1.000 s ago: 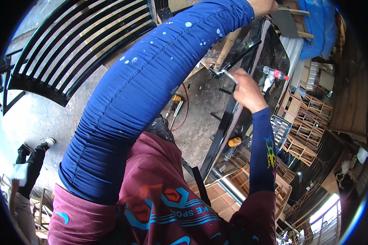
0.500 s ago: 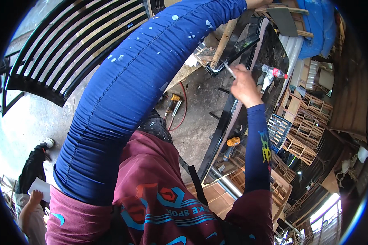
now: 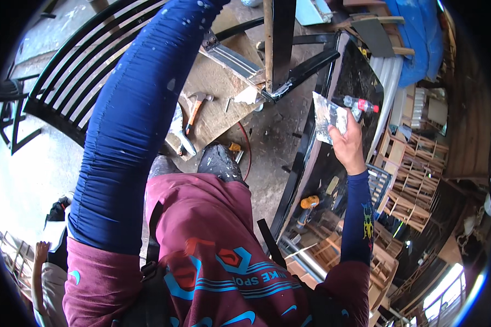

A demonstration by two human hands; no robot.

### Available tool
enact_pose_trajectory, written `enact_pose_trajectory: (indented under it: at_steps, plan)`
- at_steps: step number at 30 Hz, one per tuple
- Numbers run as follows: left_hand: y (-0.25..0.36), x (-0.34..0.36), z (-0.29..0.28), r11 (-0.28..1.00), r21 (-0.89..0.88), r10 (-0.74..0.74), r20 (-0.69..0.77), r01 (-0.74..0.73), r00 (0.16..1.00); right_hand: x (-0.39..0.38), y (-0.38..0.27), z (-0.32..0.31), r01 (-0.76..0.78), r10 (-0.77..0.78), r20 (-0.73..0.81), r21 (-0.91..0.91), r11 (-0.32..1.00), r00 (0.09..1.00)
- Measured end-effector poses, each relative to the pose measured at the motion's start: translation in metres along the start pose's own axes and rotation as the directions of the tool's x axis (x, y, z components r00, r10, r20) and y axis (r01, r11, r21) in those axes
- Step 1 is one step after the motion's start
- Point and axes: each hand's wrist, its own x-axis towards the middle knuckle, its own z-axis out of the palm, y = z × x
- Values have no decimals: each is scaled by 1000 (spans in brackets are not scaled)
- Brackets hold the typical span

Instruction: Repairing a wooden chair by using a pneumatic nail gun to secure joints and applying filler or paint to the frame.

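My right hand (image 3: 348,144) is closed on a flat metal putty scraper (image 3: 325,115), its wide blade smeared with whitish filler. The scraper is held apart from the work, over a dark board (image 3: 359,71). To its left, a black frame piece (image 3: 311,68) meets an upright black panel (image 3: 283,43), with white filler smeared around the joint. My left arm (image 3: 142,109) reaches up past the upper edge, so the left hand is out of sight. Beside the scraper lies a clear plastic bottle (image 3: 360,104) with a red cap.
A plywood board (image 3: 223,122) carries a hammer (image 3: 196,113) with an orange handle. A yellow power drill (image 3: 310,203) rests at lower right. Another yellow tool (image 3: 234,147) lies beside a red hose (image 3: 248,152). A black slatted piece (image 3: 87,62) stands left; a person (image 3: 53,289) is lower left.
My right hand has drawn back right and down from the frame joint, turning the scraper's flat face into view. My left arm has swung left, and its hand has left the picture.
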Motion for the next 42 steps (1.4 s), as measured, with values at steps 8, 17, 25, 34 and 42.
enact_pose_trajectory:
  at_steps: [8, 17, 25, 34, 42]
  plan:
    - [-33, 20, -3, 997, -15, 78, -124, -81, 989, 112, 6, -14, 810, -632, 520, -250, 530, 574]
    - [-24, 11, 2, 998, 45, 60, -178, -53, 982, 159, 27, 6, 936, -686, 639, -194, 293, 347]
    - [-11, -4, 17, 997, 58, 55, -202, -44, 978, 164, 20, 9, 917, -444, 852, -95, 389, 277]
    - [-11, -6, 21, 995, 55, 95, -190, -86, 977, 124, 69, 48, 907, -775, 476, -276, 317, 415]
    - [-7, -14, 20, 998, 23, 60, -190, -57, 980, 147, 29, 19, 878, -508, 746, -213, 429, 430]
